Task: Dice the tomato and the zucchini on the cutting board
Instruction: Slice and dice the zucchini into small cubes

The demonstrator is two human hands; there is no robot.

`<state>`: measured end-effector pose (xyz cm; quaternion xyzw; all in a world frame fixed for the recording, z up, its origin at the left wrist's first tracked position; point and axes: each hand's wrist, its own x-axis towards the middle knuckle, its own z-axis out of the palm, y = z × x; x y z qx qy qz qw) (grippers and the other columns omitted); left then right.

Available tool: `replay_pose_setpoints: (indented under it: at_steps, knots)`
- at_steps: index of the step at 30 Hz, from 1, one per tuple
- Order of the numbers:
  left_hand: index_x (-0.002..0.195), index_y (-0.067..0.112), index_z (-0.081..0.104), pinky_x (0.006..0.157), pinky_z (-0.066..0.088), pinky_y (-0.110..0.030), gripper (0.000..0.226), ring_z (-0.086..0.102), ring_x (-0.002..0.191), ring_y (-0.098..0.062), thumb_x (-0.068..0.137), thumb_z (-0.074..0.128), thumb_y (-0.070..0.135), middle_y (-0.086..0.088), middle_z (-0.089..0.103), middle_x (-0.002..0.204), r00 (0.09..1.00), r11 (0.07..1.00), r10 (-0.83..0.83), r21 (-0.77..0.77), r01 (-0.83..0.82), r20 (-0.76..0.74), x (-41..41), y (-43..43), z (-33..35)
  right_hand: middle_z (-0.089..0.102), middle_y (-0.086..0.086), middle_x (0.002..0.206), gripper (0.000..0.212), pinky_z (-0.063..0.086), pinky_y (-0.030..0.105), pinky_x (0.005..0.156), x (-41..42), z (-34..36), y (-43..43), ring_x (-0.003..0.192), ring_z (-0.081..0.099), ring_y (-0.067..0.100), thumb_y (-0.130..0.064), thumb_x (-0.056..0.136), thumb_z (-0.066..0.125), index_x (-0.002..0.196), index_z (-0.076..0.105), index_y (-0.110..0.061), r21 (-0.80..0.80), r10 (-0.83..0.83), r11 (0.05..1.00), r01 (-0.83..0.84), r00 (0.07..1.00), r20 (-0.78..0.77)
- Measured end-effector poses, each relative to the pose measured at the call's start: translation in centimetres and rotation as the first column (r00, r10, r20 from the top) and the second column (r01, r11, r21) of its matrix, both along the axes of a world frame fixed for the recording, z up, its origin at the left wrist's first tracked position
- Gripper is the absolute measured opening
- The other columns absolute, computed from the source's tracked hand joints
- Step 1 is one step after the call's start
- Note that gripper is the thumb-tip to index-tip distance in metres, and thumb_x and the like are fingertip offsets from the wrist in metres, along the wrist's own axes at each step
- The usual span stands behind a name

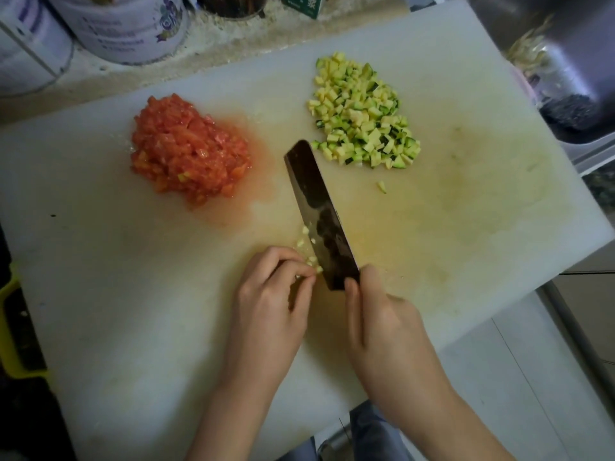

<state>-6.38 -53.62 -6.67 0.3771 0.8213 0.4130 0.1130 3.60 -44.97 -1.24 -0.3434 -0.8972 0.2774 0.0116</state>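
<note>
Tomato (189,151) and zucchini (362,118) lie in diced heaps on far half of board (133,294). Left hand (269,294) fingers curled, pinching pale bits (307,247) against knife (319,211). Right hand (382,314) grips knife. Best: tuck fingertips back, keep cuts short.

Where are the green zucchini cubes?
In the head view, the zucchini cubes lie piled on the far side of the cutting board, right of the tomato pile, just beyond the knife.

Diced tomato (189,151) heap, wet — left on white cutting board (133,294), diced zucchini (362,114) pile — right
</note>
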Motion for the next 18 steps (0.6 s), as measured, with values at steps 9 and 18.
replay_pose_setpoints:
  at_steps: [9,18]
  knots:
    - [0.101,0.009,0.066,0.08,0.051,-0.016,0.018,0.063,0.091,-0.002,0.084,0.072,0.008,0.006,0.06,0.102,0.989,0.996,0.057,0.056,-0.065,0.136,0.3,-1.1,0.5,0.048,0.007,0.05,0.024,0.028,0.032,0.039,2.6,1.9,0.7,0.039,0.043,0.02,-0.052,0.093,0.024,0.08,0.034,-0.035,-0.179,-0.056,0.983,0.031,0.99,-0.133]
    - [0.092,0.01,0.07,0.074,0.049,-0.014,0.016,0.057,0.078,-0.001,0.079,0.077,0.007,0.006,0.06,0.093,0.995,0.997,0.08,0.018,-0.081,0.054,0.2,-0.9,0.4,0.03,-0.011,0.048,0.024,0.022,0.021,0.035,3.4,0.3,-1.0,0.036,0.038,0.017,-0.042,0.1,0.024,0.088,0.036,-0.026,0.019,0.028,0.999,-0.028,0.999,0.025]
